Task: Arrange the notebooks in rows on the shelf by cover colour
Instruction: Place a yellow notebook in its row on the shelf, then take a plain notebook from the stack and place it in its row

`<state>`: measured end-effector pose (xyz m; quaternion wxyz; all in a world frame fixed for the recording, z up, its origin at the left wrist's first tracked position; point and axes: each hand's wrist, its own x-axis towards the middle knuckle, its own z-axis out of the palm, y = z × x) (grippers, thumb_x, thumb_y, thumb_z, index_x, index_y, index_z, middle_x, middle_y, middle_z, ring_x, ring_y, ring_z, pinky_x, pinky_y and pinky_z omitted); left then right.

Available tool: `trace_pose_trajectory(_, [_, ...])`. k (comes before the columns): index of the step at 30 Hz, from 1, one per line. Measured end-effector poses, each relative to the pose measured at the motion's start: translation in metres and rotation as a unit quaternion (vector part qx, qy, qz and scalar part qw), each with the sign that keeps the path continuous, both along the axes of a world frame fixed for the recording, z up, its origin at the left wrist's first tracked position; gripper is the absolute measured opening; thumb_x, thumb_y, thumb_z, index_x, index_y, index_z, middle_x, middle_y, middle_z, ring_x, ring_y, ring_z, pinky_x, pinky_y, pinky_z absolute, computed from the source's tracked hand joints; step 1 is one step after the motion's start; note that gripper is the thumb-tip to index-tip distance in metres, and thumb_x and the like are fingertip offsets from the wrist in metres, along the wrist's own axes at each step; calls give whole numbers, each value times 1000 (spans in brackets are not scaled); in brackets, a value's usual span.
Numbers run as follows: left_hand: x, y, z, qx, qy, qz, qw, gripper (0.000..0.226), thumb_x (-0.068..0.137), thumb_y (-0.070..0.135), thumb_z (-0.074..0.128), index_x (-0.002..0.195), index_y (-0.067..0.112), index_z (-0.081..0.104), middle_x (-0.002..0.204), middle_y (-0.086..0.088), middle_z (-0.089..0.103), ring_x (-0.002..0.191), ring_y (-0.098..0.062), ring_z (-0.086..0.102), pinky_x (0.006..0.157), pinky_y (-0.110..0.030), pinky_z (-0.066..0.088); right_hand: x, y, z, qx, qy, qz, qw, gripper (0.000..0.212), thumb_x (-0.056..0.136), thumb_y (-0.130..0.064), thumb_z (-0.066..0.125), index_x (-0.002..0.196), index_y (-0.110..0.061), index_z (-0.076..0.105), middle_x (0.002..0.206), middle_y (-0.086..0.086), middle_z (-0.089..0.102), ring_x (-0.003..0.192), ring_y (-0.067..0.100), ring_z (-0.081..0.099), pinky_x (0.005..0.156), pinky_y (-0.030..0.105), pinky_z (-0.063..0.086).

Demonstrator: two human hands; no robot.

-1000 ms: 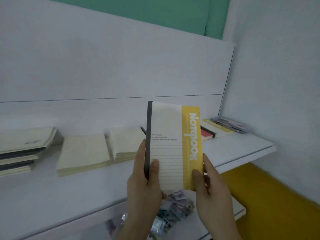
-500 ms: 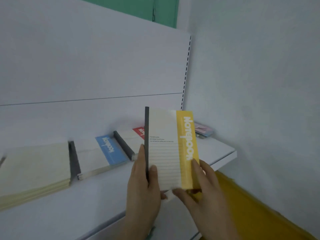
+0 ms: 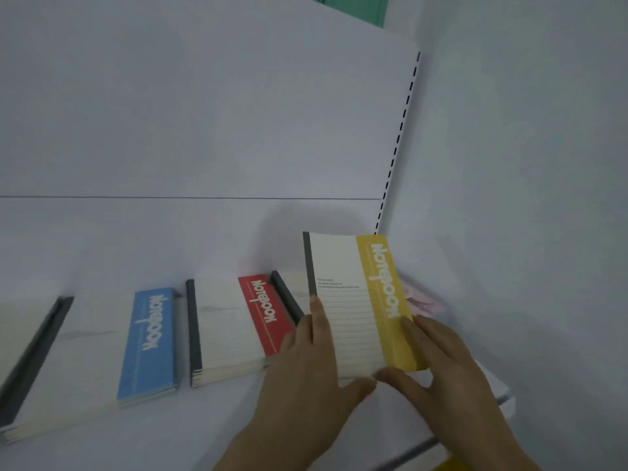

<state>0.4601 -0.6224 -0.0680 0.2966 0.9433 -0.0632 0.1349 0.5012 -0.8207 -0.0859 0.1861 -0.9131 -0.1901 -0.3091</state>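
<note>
1. A pale pink stack of stationery (image 3: pixel 423 302) lies at the white shelf's (image 3: pixel 176 433) right end, partly hidden behind the yellow-banded cream notebook (image 3: pixel 360 300).
2. That notebook is held above the shelf's right part. The left hand (image 3: pixel 306 372) pinches its dark spine edge; the right hand (image 3: pixel 441 365) grips its lower right corner, fingers spread.
3. Two stacks lie to its left: blue-banded notebooks (image 3: pixel 102 348) and red-banded notebooks (image 3: pixel 238 321), side by side.

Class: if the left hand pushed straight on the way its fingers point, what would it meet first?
Probably the dark spine of the yellow-striped notebook that the left hand already holds; beyond that, the white back panel of the shelf. Depth is hard to judge from this one view.
</note>
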Motion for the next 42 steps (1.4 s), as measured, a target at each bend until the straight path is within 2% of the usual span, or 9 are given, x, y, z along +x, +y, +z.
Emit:
trace_pose_trajectory(6, [48, -3, 4, 151, 55, 74, 984, 104, 86, 67, 53, 156, 15, -2, 148, 2, 41, 130, -17, 38, 106, -28, 33, 81, -8, -3, -49, -11, 63, 997, 81, 72, -78, 43, 109, -11, 70, 112, 5, 66, 108, 20, 53, 93, 27, 39])
trace_pose_trajectory(11, [72, -4, -8, 237, 93, 155, 954, 94, 85, 76, 42, 154, 19, 18, 145, 2, 46, 132, -20, 39, 109, -37, 32, 121, -2, -2, -125, 82, 121, 981, 76, 67, -71, 51, 115, -14, 65, 116, 2, 62, 111, 27, 57, 93, 32, 45])
trace_pose_trajectory(14, [77, -5, -10, 272, 107, 173, 941, 68, 86, 75, 40, 131, 25, 48, 131, 4, 56, 124, -20, 43, 105, -39, 31, 130, 2, -5, -129, 123, 138, 974, 69, 70, -67, 61, 113, -12, 66, 115, 5, 62, 115, 27, 52, 95, 34, 43])
trace_pose_trajectory(16, [79, -6, -11, 278, 114, 183, 936, 59, 86, 74, 40, 117, 26, 55, 122, 5, 59, 118, -19, 46, 103, -39, 32, 136, 2, -11, -133, 101, 141, 976, 66, 73, -71, 53, 102, -14, 69, 103, 4, 67, 107, 27, 59, 90, 36, 48])
trace_pose_trajectory(21, [85, -5, -9, 274, 140, 184, 934, 57, 85, 74, 44, 108, 23, 58, 111, 1, 62, 110, -20, 50, 100, -36, 34, 145, 3, -17, -191, 140, 162, 958, 107, 63, -93, 2, 131, -25, 49, 135, -4, 53, 139, 24, 29, 113, 37, 25])
trace_pose_trajectory(29, [87, -10, -1, 240, 171, 184, 937, 51, 85, 67, 55, 107, 20, 58, 108, -3, 61, 102, -21, 54, 87, -33, 43, 156, -1, -11, -232, 157, 183, 942, 73, 74, -79, 35, 125, -29, 48, 124, -5, 55, 132, 21, 33, 111, 34, 24])
trace_pose_trajectory(34, [87, -18, -2, 267, 177, 194, 927, 47, 90, 60, 52, 118, 22, 55, 121, -3, 60, 118, -24, 47, 107, -40, 32, 157, -2, -9, -245, 155, 179, 940, 89, 67, -84, 20, 136, -32, 39, 130, -7, 52, 134, 20, 31, 116, 37, 13])
trace_pose_trajectory(37, [82, -21, -4, 269, 166, 209, 925, 62, 87, 66, 50, 132, 24, 48, 134, -2, 52, 130, -25, 38, 114, -45, 24, 149, -4, -5, -246, 159, 165, 942, 93, 68, -86, 21, 143, -32, 31, 144, -4, 40, 142, 21, 19, 118, 39, 7])
trace_pose_trajectory(42, [61, -26, -4, 215, 38, 255, 942, 76, 86, 69, 51, 146, 28, 30, 153, 4, 33, 144, -20, 23, 120, -38, 17, 130, 6, 2, -170, 112, 166, 965, 94, 73, -85, 14, 145, -29, 34, 152, 2, 33, 144, 25, 17, 118, 39, 15])
